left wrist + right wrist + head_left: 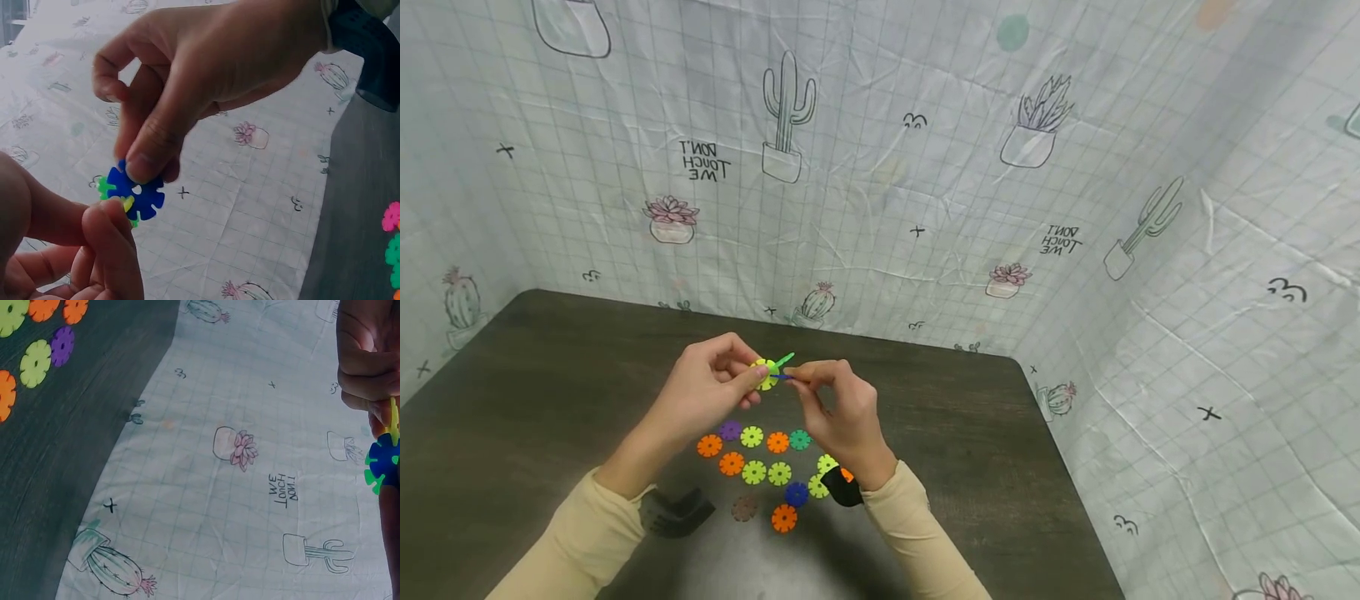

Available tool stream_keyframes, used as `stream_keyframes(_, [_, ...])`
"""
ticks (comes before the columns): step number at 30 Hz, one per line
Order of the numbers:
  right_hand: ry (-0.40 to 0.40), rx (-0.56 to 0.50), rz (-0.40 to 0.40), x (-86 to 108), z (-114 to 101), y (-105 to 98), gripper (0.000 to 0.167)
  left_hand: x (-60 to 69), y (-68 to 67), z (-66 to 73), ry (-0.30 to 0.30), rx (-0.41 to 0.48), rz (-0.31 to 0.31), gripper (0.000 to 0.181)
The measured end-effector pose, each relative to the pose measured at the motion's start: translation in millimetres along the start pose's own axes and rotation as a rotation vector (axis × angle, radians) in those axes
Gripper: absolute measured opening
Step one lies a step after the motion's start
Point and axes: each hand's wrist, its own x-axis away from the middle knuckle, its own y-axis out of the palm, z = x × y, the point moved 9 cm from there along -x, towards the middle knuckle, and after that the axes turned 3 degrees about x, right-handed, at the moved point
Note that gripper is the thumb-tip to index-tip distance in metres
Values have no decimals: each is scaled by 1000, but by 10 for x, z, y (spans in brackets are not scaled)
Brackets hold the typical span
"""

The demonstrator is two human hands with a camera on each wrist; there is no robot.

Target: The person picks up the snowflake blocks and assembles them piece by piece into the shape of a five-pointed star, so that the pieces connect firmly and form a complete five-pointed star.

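A flat blue plastic disc with a notched rim [150, 201] lies at the fingertips of the right hand [846, 417], between the two hands and above the dark wood-grained desk [970, 475]. Beside it, at the fingertips of the left hand [703, 383], is a translucent-looking yellow-green notched disc [768, 385]; a bright green notched disc [785, 361] stands at its edge, partly behind the blue one in the left wrist view. The right hand pinches the blue disc between thumb and forefinger, the tips pressed close. The left hand pinches the yellow-green disc in the same way, its other fingers bent. The blue and yellow-green discs meet at an angle; how deeply their slots engage cannot be told. Each disc is thin and round, with radial slots, and the blue one shows a small central hole. Below the hands, loose discs of the same pattern lie flat: yellow-green [754, 472], orange [784, 518], purple [730, 430], teal [800, 439], brown [745, 508] and dark blue [797, 494]. Behind the desk hangs creased pale cloth [865, 200], printed with a grid and potted cacti.
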Motion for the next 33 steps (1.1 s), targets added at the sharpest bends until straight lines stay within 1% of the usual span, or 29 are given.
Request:
stream_keyframes(3, [6, -3, -20, 8, 15, 21, 34, -5, 9, -38, 3, 11, 4, 15])
stream_keyframes(6, [31, 4, -55, 10, 55, 52, 31, -32, 16, -87, 13, -8, 12, 17])
stream_keyframes(9, [68, 22, -90, 16, 127, 78, 29, -82, 45, -139, 21, -54, 12, 21])
stream_keyframes(13, [116, 49, -104, 45, 233, 57, 27, -129, 94, -198, 22, -141, 3, 31])
stream_keyframes(16, [190, 85, -83, 102, 398, -38, 25, -120, 90, -218, 31, -228, 22, 39])
stream_keyframes(18, [283, 122, -63, 189, 597, -139, 23, -100, 76, -226, 43, -290, 34, 40])
stream_keyframes(20, [404, 173, -49, 341, 850, -253, 22, -82, 65, -243, 55, -340, 37, 36])
stream_keyframes(22, [539, 240, -61, 556, 1116, -360, 20, -68, 59, -272, 59, -373, 29, 31])
stream_keyframes(24, [673, 307, -97, 818, 1351, -453, 19, -59, 59, -317, 57, -398, 16, 27])
stream_keyframes(26, [779, 380, -153, 1085, 1528, -522, 19, -53, 65, -381, 46, -422, -3, 25])
stream_keyframes(28, [864, 439, -214, 1337, 1640, -572, 19, -48, 75, -462, 25, -442, -29, 23])
stream_keyframes(30, [925, 478, -272, 1546, 1695, -600, 18, -37, 79, -555, -1, -458, -54, 22])
stream_keyframes(33, [980, 518, -335, 1744, 1713, -625, 15, -25, 65, -703, -40, -494, -92, 20])
